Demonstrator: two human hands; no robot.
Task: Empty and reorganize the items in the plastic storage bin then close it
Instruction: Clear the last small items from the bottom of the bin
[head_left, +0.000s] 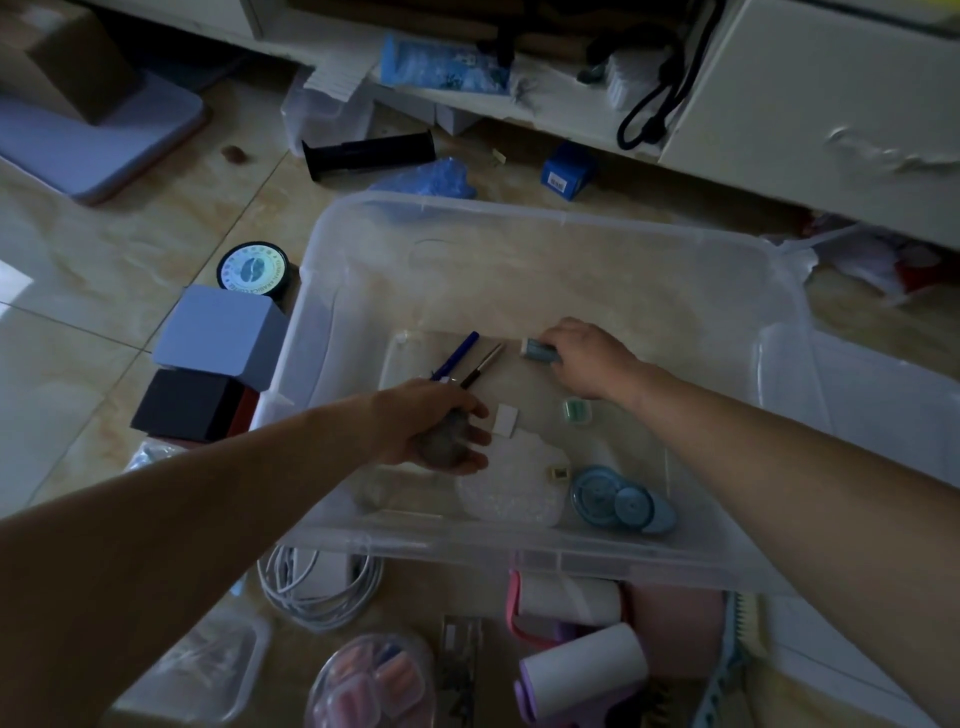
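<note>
The emptying looks mostly done: the plastic storage bin (545, 223) holds only a few small things, among them two pens (467, 358), with many items out on the floor (104, 270). The left hand (441, 431) has its grip curled round a dark rounded object (444, 446), and the right hand (582, 358) pinches a small grey-blue piece (540, 351). Refilling and closing remain.

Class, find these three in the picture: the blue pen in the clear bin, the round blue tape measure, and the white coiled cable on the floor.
Blue pen (457, 356), head view, middle of its barrel.
Round blue tape measure (597, 496), head view, centre of its disc.
White coiled cable (317, 587), head view, on the coil's loops.
</note>
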